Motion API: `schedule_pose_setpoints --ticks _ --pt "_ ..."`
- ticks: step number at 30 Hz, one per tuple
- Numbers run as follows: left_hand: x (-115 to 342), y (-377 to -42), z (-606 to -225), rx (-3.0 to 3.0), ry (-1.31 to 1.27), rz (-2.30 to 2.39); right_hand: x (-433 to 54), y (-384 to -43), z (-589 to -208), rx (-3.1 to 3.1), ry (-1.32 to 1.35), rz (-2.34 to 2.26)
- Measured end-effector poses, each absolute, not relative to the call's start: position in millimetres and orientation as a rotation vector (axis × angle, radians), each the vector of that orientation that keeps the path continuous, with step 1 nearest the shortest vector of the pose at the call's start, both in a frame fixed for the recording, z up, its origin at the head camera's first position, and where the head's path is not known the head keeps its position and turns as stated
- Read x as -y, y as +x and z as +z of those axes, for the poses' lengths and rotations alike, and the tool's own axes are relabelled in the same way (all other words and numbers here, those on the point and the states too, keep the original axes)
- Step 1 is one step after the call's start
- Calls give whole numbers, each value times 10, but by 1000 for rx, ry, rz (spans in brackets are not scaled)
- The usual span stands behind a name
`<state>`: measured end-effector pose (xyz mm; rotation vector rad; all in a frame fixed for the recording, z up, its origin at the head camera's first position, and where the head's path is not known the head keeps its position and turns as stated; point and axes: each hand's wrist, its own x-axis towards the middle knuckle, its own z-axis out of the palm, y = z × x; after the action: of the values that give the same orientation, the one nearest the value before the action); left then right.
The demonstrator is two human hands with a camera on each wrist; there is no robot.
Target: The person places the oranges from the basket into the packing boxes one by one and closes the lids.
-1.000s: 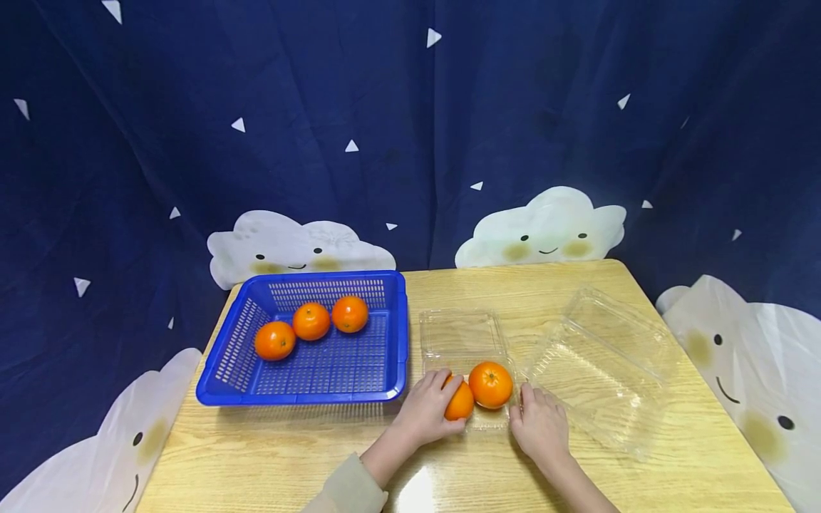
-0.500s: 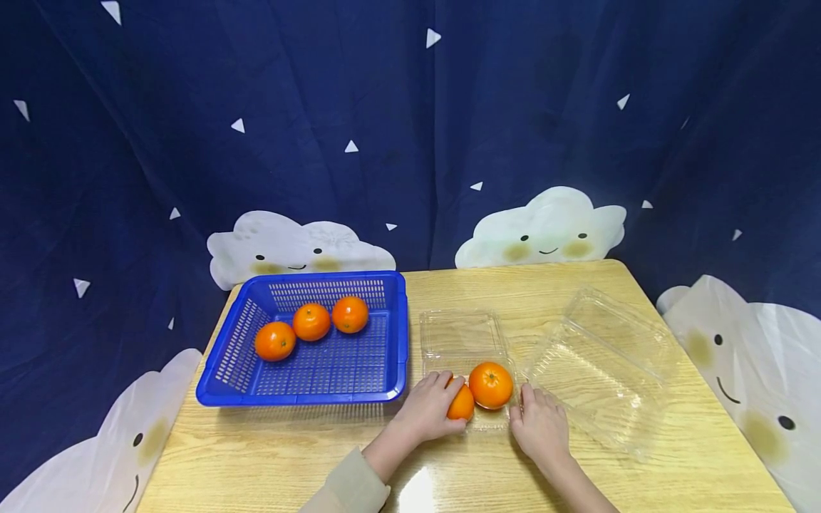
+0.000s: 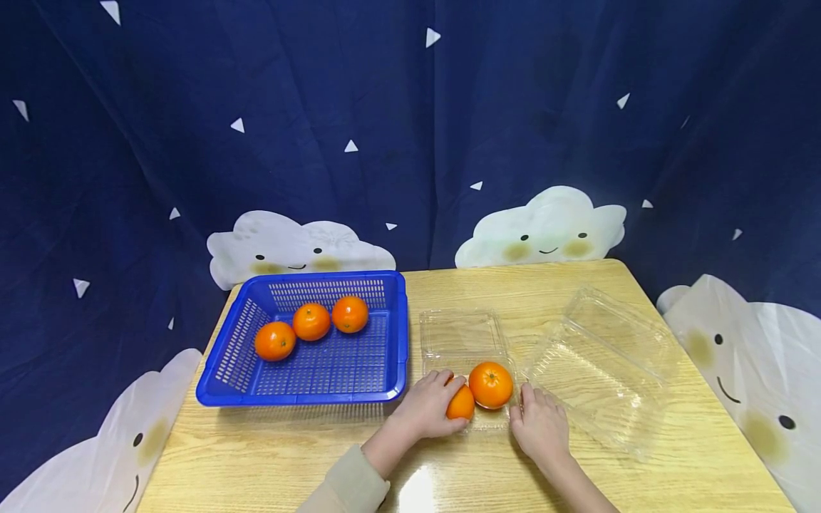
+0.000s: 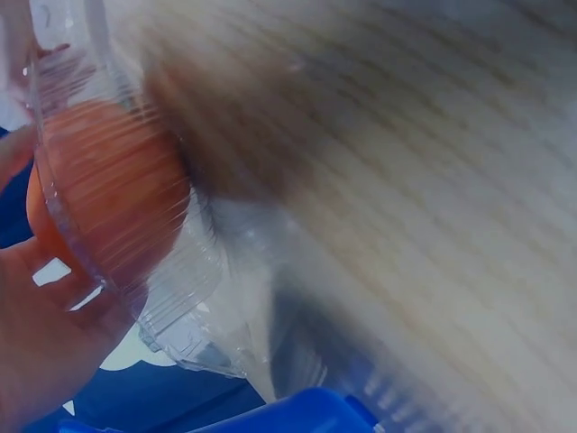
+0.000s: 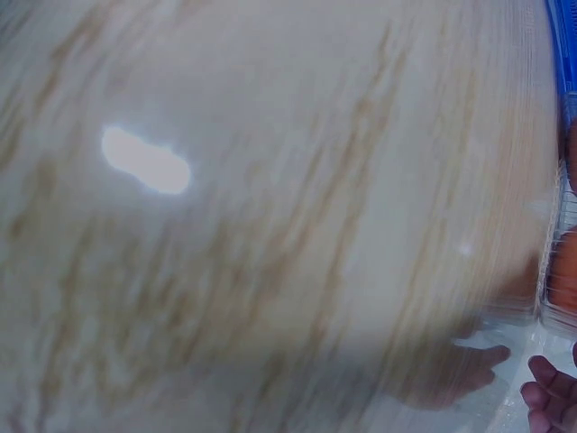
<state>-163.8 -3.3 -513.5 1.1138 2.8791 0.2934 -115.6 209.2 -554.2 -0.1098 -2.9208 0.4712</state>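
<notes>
In the head view my left hand (image 3: 425, 407) holds an orange (image 3: 460, 405) inside a clear plastic clamshell box (image 3: 458, 333), whose lid lies folded back. The left wrist view has the same orange (image 4: 108, 194) behind the box's ribbed wall, with fingers around it. Touching it on the right is a second orange (image 3: 490, 385) in the same box. My right hand (image 3: 541, 426) rests by the box's right edge, its fingers loosely bent. From the right wrist view that hand (image 5: 554, 397) shows only in the bottom corner; whether it touches the box, I cannot tell.
A blue plastic basket (image 3: 400, 342) stands left of the box, with 3 oranges (image 3: 311, 321) in it. Another open clear clamshell box (image 3: 596, 377) lies on the right of the wooden table (image 3: 513, 288). A dark blue curtain (image 3: 410, 128) hangs behind.
</notes>
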Motion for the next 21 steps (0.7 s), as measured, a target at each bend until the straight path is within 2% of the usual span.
schedule_pose_setpoints --ticks 12,21 --pt "-82 -1779 -5106 -2957 970 546 -2088 -1152 -5548 2915 -111 470" --pt "-195 -1939 -5186 -3222 711 701 -2088 -1155 -5542 2918 -109 474"
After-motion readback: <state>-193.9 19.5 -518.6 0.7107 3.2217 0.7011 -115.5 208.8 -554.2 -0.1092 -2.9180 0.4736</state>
